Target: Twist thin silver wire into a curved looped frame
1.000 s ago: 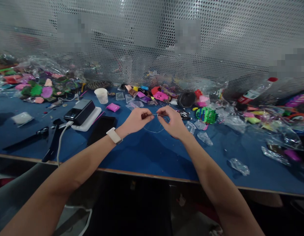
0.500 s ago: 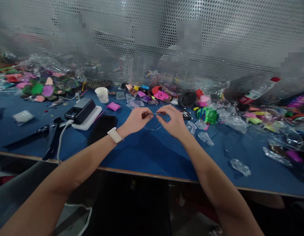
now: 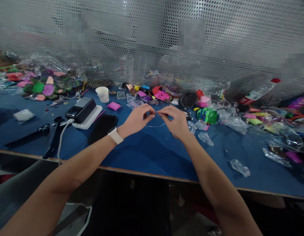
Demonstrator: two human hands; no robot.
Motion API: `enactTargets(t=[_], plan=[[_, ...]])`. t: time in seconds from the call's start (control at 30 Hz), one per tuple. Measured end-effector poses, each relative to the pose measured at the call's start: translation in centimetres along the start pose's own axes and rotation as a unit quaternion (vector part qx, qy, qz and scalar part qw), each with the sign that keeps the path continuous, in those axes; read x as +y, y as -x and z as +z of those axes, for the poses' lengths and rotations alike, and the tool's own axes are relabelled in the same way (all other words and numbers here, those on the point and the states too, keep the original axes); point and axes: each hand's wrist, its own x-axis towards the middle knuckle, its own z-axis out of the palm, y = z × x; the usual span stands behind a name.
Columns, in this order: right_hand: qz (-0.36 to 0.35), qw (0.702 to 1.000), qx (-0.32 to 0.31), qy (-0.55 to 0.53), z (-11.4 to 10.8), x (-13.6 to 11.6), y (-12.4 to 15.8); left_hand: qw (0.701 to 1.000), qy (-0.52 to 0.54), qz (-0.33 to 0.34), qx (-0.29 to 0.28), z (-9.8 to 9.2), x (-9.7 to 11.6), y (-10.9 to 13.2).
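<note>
My left hand (image 3: pixel 139 118), with a pale watch band on its wrist, pinches thumb and forefinger together over the middle of the table. Opposite it, my right hand (image 3: pixel 173 120) pinches in the same way, and the fingertips of both nearly meet. A thin pale strand (image 3: pixel 154 126), like thread or fine wire, curves in a loop below and between the two hands; its ends run into the fingers. Whatever small piece sits right at the fingertips is too tiny to make out.
A paper cup (image 3: pixel 102 94), a pink packet (image 3: pixel 114 106), a black phone (image 3: pixel 103 128) and a black device (image 3: pixel 80 109) with a white cable stand left. Coloured clay pieces and clear wrappers line the perforated metal screen (image 3: pixel 142 49). A green striped lump (image 3: pixel 207 115) and a bottle (image 3: pixel 258 91) are right.
My fingertips have come closer together, and the small dark and silvery piece between them is now mostly hidden. The strand's loop shows more plainly beneath the hands.
</note>
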Motion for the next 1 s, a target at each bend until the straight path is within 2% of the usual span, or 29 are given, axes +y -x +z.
enactTargets(t=[0.13, 0.23, 0.37, 0.53, 0.77, 0.9, 1.0], plan=[[-0.016, 1.0, 0.013, 0.01, -0.2, 0.5, -0.1, 0.998, 0.067, -0.021, 0.001, 0.0, 0.0, -0.1], [-0.016, 1.0, 0.016, 0.014, -0.2, 0.8, -0.1, 0.987, 0.147, -0.064, -0.026, 0.2, -0.5, 0.0], [-0.01, 1.0, 0.025, -0.005, -0.1, 0.5, -0.1, 0.95, 0.285, -0.121, -0.03, 0.8, -1.1, 0.1], [-0.006, 0.998, 0.043, -0.045, 0.1, -0.4, -0.1, 0.899, 0.41, -0.153, -0.03, 1.5, -1.1, 0.3], [-0.002, 0.997, 0.041, -0.065, 0.1, -0.9, -0.1, 0.856, 0.478, -0.194, -0.042, 1.9, -0.5, 0.6], [-0.023, 0.997, 0.034, -0.06, -0.2, -1.1, -0.1, 0.828, 0.515, -0.212, -0.059, 1.9, 0.1, 0.7], [-0.033, 0.998, 0.027, -0.041, -0.5, -1.0, -0.1, 0.824, 0.519, -0.216, -0.067, 1.9, 0.4, 0.7]])
